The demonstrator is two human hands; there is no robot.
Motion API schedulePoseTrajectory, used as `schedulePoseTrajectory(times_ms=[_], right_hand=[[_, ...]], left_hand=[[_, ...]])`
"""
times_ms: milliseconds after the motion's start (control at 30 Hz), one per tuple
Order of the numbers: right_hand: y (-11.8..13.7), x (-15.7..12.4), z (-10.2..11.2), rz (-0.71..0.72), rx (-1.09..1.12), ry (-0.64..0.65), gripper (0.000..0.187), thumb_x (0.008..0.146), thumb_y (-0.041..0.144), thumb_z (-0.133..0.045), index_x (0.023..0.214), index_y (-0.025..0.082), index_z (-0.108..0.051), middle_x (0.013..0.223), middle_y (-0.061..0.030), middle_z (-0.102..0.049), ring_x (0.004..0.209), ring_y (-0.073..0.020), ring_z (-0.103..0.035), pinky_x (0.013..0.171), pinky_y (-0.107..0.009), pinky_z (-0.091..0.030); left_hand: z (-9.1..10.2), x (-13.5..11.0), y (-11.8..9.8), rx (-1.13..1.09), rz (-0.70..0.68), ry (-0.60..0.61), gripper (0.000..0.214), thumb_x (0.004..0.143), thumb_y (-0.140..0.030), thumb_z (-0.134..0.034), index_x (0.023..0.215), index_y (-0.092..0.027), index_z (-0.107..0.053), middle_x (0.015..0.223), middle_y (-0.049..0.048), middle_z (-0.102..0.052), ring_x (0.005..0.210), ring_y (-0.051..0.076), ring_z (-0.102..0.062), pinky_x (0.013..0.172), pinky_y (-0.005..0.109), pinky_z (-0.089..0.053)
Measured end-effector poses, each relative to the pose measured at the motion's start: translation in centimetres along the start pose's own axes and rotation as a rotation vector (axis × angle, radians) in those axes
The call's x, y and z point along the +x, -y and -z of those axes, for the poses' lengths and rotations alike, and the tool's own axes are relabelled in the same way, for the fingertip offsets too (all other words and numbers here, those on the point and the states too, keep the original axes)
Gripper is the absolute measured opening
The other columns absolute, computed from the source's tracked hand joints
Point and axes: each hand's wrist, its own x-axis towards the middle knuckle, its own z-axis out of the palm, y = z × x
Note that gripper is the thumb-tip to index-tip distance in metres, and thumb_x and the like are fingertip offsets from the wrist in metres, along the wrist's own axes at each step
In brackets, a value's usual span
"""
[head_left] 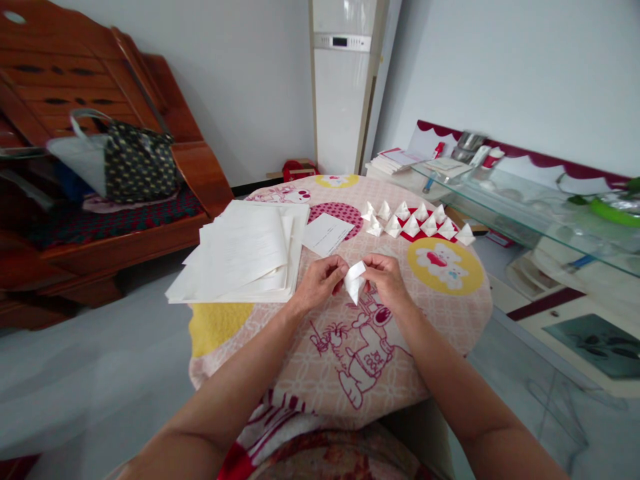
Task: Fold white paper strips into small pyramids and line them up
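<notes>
Between my two hands is a small piece of folded white paper [355,283], held above the cloth-covered table with a point facing down. My left hand [325,277] pinches its left side, fingers closed. On the right side, the fingers of my right hand [385,277] grip it too. Just beyond my hands lies a flat white sheet [327,233] with a few printed lines. A thick stack of white paper [245,250] rests to the left. Folded white paper boats [411,225], several of them, stand in rows at the back right.
A patterned tablecloth [300,373] covers the round table. Along the right runs a glass-topped stand [530,213] with containers and papers on it. At the left, a wooden bench [195,173] carries a dotted bag [140,163]. A tall white cabinet unit [340,100] stands behind.
</notes>
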Motion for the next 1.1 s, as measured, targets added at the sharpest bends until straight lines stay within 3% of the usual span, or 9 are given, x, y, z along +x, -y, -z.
schedulePoseTrajectory(times_ms=[400, 667, 1000, 1100], right_hand=[[-0.2, 0.1, 0.0, 0.025, -0.064, 0.035, 0.017, 0.067, 0.034, -0.072, 0.066, 0.018, -0.065, 0.056, 0.0032, -0.058, 0.045, -0.0088, -0.046, 0.041, -0.02, -0.036], [-0.1, 0.2, 0.5, 0.098, -0.074, 0.009, 0.022, 0.077, 0.039, -0.068, 0.072, 0.018, -0.068, 0.053, 0.0025, -0.058, 0.043, -0.0101, -0.048, 0.041, -0.022, -0.034], [0.3, -0.3, 0.2, 0.151, -0.169, 0.108, 0.041, 0.09, 0.049, -0.06, 0.061, 0.019, -0.057, 0.047, 0.0031, -0.052, 0.042, -0.0096, -0.046, 0.045, -0.023, -0.034], [0.4, -0.3, 0.2, 0.136, -0.166, 0.12, 0.037, 0.084, 0.05, -0.067, 0.065, 0.019, -0.06, 0.05, 0.0037, -0.053, 0.043, -0.0091, -0.045, 0.044, -0.022, -0.032]], left_hand=[[-0.1, -0.1, -0.4, 0.022, -0.041, -0.009, 0.046, 0.095, -0.057, -0.056, 0.078, -0.015, -0.057, 0.054, -0.0038, -0.053, 0.046, 0.007, -0.046, 0.047, 0.02, -0.034], [0.0, -0.1, -0.5, 0.016, -0.027, -0.04, 0.044, 0.095, -0.055, -0.057, 0.078, -0.015, -0.057, 0.055, -0.0039, -0.052, 0.047, 0.007, -0.045, 0.048, 0.02, -0.033], [-0.2, 0.0, -1.2, 0.007, -0.092, -0.069, 0.04, 0.092, -0.051, -0.063, 0.077, -0.015, -0.057, 0.063, -0.0042, -0.047, 0.055, 0.007, -0.038, 0.052, 0.021, -0.03], [-0.2, 0.0, -1.2, 0.031, -0.094, -0.073, 0.039, 0.092, -0.051, -0.063, 0.077, -0.015, -0.057, 0.062, -0.0045, -0.047, 0.055, 0.007, -0.036, 0.053, 0.021, -0.03]])
